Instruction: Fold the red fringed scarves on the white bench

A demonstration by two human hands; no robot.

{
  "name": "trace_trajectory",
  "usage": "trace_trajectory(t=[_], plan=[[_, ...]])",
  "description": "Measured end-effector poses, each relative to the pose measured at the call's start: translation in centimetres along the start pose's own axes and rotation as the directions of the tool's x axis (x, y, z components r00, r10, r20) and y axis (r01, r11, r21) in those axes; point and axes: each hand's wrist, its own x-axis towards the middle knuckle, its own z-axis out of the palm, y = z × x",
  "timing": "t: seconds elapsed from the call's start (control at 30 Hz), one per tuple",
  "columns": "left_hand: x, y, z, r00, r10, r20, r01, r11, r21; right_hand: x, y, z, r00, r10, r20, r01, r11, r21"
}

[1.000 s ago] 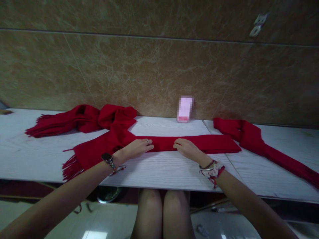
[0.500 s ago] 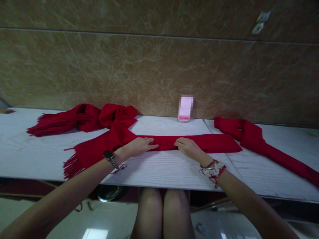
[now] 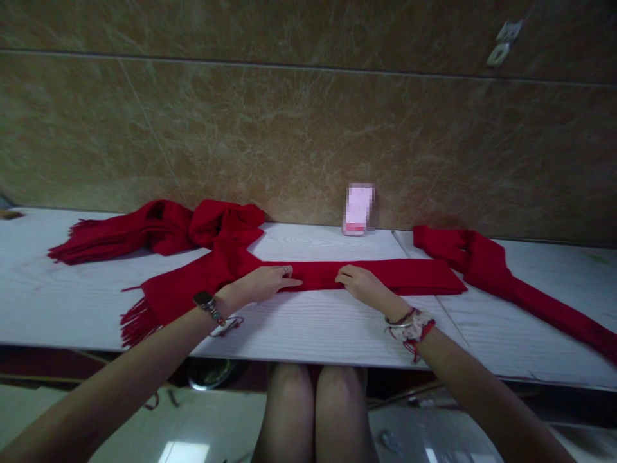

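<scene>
A red scarf (image 3: 414,276) lies across the tabletop as a narrow folded strip, its left end wider and fringed. On the strip's left part rests my left hand (image 3: 270,283), thumb stretched out and apart from the other fingers, touching the cloth. My right hand (image 3: 361,283) pinches the strip right of the middle, fingertips pressed together on the fabric. The cloth under both palms is hidden.
Another bunched red cloth with fringe (image 3: 135,231) lies at the back left. More red scarf (image 3: 486,257) trails towards the right edge. A pink-white blurred item (image 3: 358,209) stands against the marbled wall (image 3: 289,141). The white tabletop (image 3: 308,328) ends just above my knees.
My left hand has slid slightly left along the strip. My right hand stays at nearly the same spot on the scarf.
</scene>
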Motion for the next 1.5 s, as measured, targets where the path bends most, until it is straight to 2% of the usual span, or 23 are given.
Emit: trace_trajectory(t=[0.27,0.5,0.6,0.7,0.8,0.9,0.97,1.13,1.23,1.33,1.5], plan=[[2.2,1.5,-1.3,0.988,0.092,-0.123,-0.110,0.982,-0.152,0.1,0.1,-0.2,0.999,-0.024,-0.027,0.026,0.997,0.070],[4.1,2.3,-1.0,0.985,0.137,-0.104,-0.134,0.990,0.040,0.2,0.2,-0.6,1.000,-0.021,0.018,0.019,0.994,0.108],[4.3,2.6,-1.2,0.982,0.133,-0.134,-0.126,0.990,0.056,0.1,0.4,-1.2,0.997,-0.013,0.078,0.006,0.995,0.095],[4.9,3.0,-1.5,0.968,0.188,-0.166,-0.182,0.982,0.054,-0.2,0.9,-1.9,0.988,0.012,0.153,-0.019,0.999,0.046],[6.1,3.2,-2.1,0.960,0.247,-0.129,-0.241,0.969,0.057,-0.8,1.6,-2.5,0.977,0.029,0.212,-0.026,1.000,-0.017],[7.1,3.3,-2.7,0.968,0.246,-0.054,-0.243,0.968,0.066,-1.2,2.0,-2.8,0.967,0.040,0.251,-0.027,0.998,-0.054],[7.4,3.3,-2.9,0.971,0.232,-0.051,-0.229,0.972,0.055,-1.3,2.2,-2.9,0.962,0.058,0.265,-0.047,0.998,-0.050],[7.9,3.5,-1.9,0.975,0.188,-0.120,-0.193,0.981,-0.033,-1.4,2.7,-3.0,0.957,0.123,0.263,-0.145,0.987,0.066],[8.6,3.7,-1.2,0.982,0.145,-0.125,-0.155,0.985,-0.078,-1.4,3.2,-2.9,0.955,0.131,0.264,-0.181,0.968,0.172],[9.1,3.8,-0.9,0.981,0.154,-0.122,-0.166,0.981,-0.102,-1.7,3.6,-3.1,0.955,0.133,0.263,-0.205,0.941,0.269],[8.0,2.7,-0.5,0.975,0.129,-0.183,-0.157,0.976,-0.149,-2.3,4.2,-3.4,0.963,0.158,0.219,-0.236,0.888,0.395]])
